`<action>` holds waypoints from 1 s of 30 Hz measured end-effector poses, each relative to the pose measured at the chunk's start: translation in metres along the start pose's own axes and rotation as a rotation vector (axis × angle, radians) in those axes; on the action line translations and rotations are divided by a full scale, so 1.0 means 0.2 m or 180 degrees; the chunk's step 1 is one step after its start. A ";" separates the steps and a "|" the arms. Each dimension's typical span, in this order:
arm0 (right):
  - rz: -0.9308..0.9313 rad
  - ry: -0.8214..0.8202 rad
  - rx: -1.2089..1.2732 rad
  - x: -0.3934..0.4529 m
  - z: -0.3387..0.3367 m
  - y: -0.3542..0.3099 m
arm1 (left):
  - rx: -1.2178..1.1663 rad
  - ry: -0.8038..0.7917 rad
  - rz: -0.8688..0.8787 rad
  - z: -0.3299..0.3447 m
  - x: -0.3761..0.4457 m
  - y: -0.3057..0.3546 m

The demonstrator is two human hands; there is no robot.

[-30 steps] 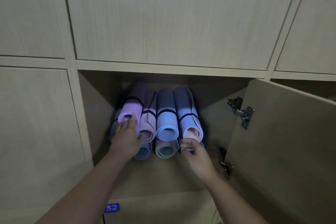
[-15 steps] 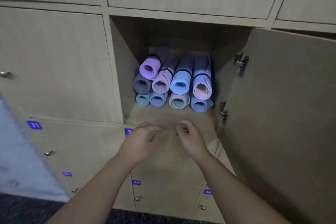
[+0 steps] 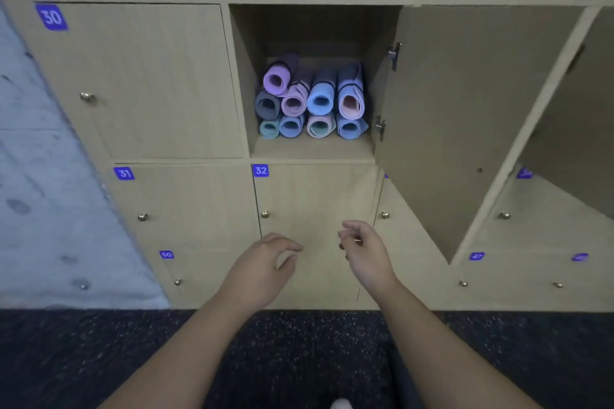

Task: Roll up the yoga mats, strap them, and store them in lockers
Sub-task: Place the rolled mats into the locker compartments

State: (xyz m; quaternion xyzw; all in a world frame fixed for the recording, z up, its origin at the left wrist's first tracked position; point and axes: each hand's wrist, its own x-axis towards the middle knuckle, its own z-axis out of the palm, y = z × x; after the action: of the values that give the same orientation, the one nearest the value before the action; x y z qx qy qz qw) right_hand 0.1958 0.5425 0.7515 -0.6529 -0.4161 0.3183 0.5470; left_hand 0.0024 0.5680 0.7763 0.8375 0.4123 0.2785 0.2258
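With nine rolled mats [image 3: 319, 100] stacked in the open locker [image 3: 312, 148] (straps on some), storing looks done; door [image 3: 465, 129] unclosed, left hand [image 3: 265, 262] and right hand [image 3: 365, 252] loosely curled, empty

Matt pale wood-grain laminate lockers [image 3: 149, 83], shiny round metal knobs [image 3: 264, 214] and hinges [image 3: 394, 55], soft matt foam rolled mats [image 3: 319, 100], dark speckled rough floor [image 3: 99, 352], glossy blue number labels [image 3: 260, 170].

Dark speckled floor [image 3: 299, 359]; grey concrete wall [image 3: 43, 196] at left.
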 end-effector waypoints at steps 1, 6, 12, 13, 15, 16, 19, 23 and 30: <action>0.0077 -0.0051 -0.0143 -0.13 -0.02 0.02 | -0.0008 -0.0121 -0.0072 0.00 -0.10 0.03; 0.0247 0.0055 -0.0404 -0.55 -0.22 0.02 | -0.0024 -0.0486 -0.0136 0.00 -0.38 0.22; 0.0314 0.0390 -0.0627 -0.82 -0.49 0.01 | -0.0199 -0.0509 0.0082 0.09 -0.56 0.47; 0.0315 0.0407 -0.0640 -0.85 -0.52 0.01 | -0.0211 -0.0538 0.0090 0.11 -0.60 0.50; 0.0305 0.0423 -0.0640 -0.91 -0.58 0.02 | -0.0184 -0.0631 0.0079 0.15 -0.65 0.53; 0.0302 0.0424 -0.0624 -0.94 -0.60 0.03 | -0.0156 -0.0685 0.0050 0.17 -0.68 0.55; 0.0361 0.0419 -0.0603 -1.05 -0.69 0.09 | -0.0108 -0.0753 -0.0123 0.23 -0.74 0.60; 0.0497 0.0420 -0.0701 -1.22 -0.90 0.22 | -0.0238 -0.0708 -0.0349 0.38 -0.84 0.73; 0.0927 0.0515 -0.0966 -1.59 -1.48 0.47 | -0.0338 -0.1289 -0.0367 0.86 -1.05 1.10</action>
State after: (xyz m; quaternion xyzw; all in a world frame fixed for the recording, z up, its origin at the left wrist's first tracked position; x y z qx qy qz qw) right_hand 0.3284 0.1217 0.7050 -0.8043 -0.3154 0.2743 0.4224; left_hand 0.1329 0.2478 0.7222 0.8383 0.3905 0.1125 0.3634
